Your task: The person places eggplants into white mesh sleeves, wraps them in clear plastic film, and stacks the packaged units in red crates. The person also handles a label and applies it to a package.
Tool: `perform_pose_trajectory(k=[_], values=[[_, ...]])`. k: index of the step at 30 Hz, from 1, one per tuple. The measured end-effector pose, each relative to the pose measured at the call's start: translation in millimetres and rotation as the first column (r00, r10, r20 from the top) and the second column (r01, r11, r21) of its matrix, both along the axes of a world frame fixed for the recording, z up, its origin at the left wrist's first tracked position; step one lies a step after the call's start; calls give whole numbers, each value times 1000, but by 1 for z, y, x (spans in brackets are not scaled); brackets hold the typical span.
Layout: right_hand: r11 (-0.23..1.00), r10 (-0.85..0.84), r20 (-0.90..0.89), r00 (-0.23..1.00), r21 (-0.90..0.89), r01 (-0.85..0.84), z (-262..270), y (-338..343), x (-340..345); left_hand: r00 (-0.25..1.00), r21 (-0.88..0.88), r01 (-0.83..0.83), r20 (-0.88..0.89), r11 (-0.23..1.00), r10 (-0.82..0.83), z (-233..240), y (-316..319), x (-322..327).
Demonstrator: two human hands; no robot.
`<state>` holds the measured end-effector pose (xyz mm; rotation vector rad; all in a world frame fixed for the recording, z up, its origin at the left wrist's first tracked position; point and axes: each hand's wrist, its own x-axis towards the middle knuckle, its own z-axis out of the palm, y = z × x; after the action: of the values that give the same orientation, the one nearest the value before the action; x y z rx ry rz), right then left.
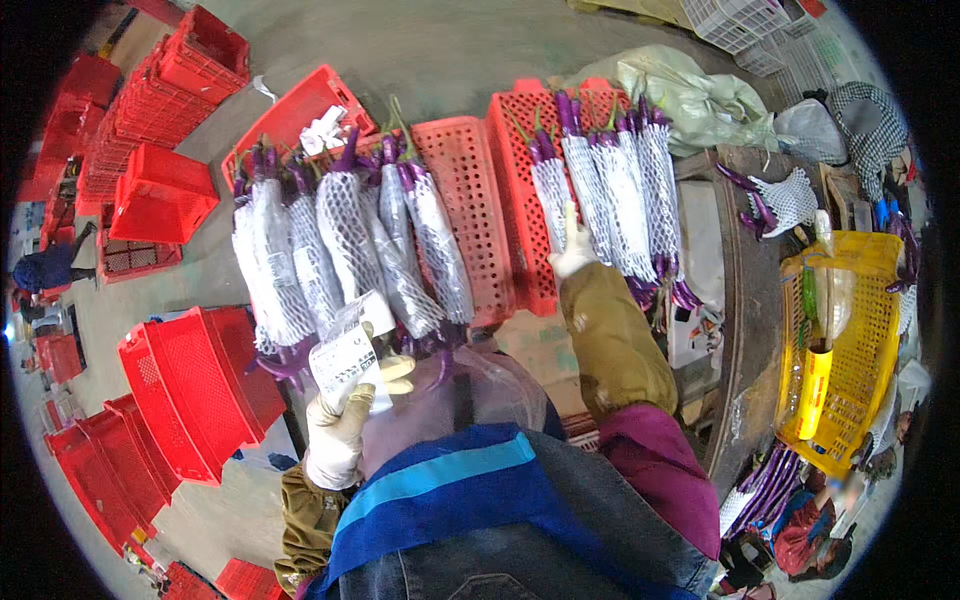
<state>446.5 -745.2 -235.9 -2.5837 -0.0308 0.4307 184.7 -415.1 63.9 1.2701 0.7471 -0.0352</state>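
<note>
My left hand, in a pale glove, holds several white printed labels in front of the left crate. My right hand, also gloved, reaches to a net-sleeved eggplant bundle at the left of the row on the right red crate; its fingers lie against the sleeve, and whether they grip it I cannot tell. More eggplants in white foam nets lie beside it. On the left red crate rest several sleeved eggplant bundles, some with clear film over the net.
Stacked red crates stand at the left. A yellow basket with a yellow tube is at the right, near loose eggplants on a dark board. A green plastic sack lies behind. Other people are at the right and far left.
</note>
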Motion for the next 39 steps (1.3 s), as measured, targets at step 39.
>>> perform_pose_trajectory(k=[39], values=[[235, 396, 682, 615, 572, -786, 215, 152, -99, 702, 654, 514, 51, 555, -710, -25, 4, 17]])
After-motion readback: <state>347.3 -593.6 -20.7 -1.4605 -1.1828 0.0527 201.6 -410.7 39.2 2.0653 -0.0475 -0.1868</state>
